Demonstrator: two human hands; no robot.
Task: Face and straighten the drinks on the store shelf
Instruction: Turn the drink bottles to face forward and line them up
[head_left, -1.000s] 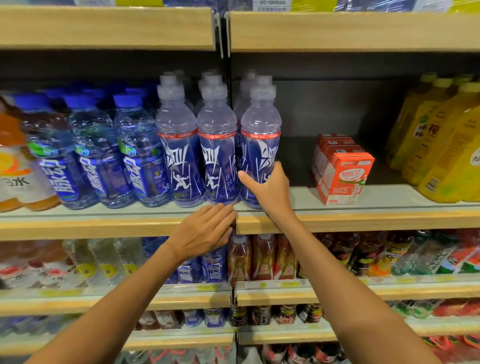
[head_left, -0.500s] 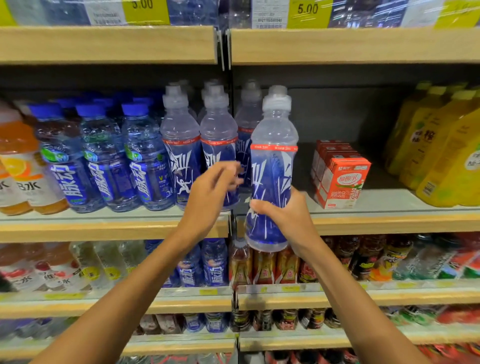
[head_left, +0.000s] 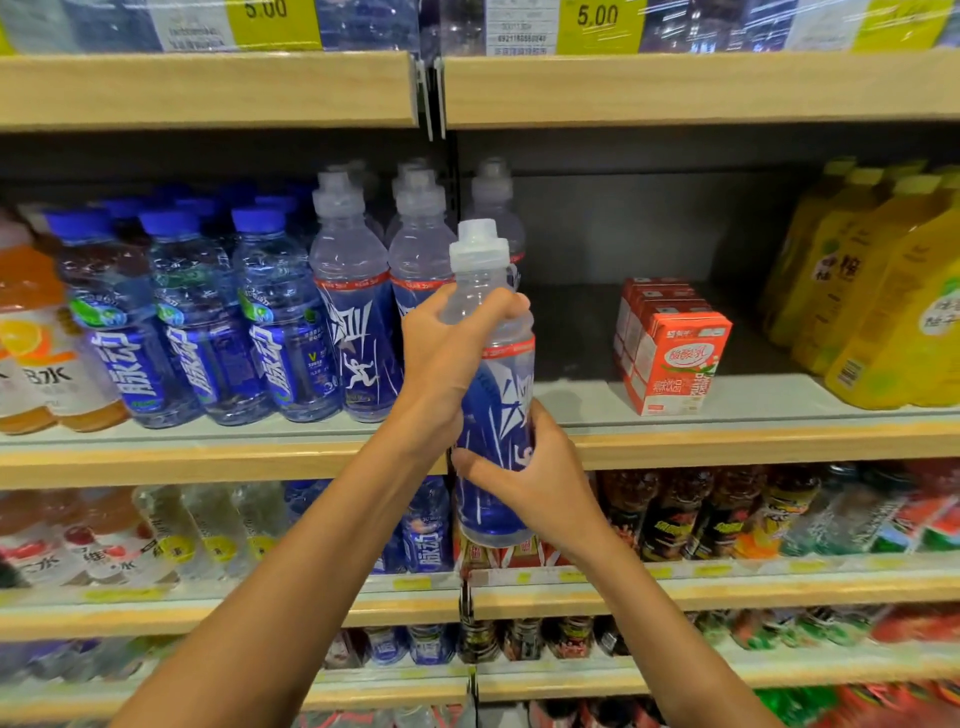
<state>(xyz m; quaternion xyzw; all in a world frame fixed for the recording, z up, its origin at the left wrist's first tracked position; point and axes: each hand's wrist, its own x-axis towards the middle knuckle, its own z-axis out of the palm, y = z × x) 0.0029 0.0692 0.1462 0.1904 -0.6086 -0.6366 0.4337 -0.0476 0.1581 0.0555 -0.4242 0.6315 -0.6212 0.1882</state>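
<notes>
Shelf (head_left: 753, 447) in the middle now shows a bare patch at the right end of the front row of sport bottles (head_left: 358, 332), just left of the red cartons (head_left: 675, 358); a second ago a third bottle stood in that spot. The blue-capped bottles (head_left: 192, 332) further left and the yellow bottles (head_left: 883, 312) at the far right stand as they did.

The bottle (head_left: 496, 415) that left the patch is off the shelf, held upright in the air in front of its wooden edge, with its base hanging down before the row below. Half a second ago only the right hand carried it; now both do. The right hand (head_left: 545, 488) has its grip wrapped round the lower body, thumb across the front. The left hand (head_left: 447, 364), which had rested on the shelf edge, has come up and closed its grip round the clear shoulder just under the cap (head_left: 478, 244).

The label (head_left: 514, 395) is turned off to the right, so its white figure shows only in part, while the two neighbours show theirs full on. This two-handed hold looks suited to twisting the bottle until the label faces out; it would then go back into the bare patch, level with the row. This bottle's facing seems under way, not finished
</notes>
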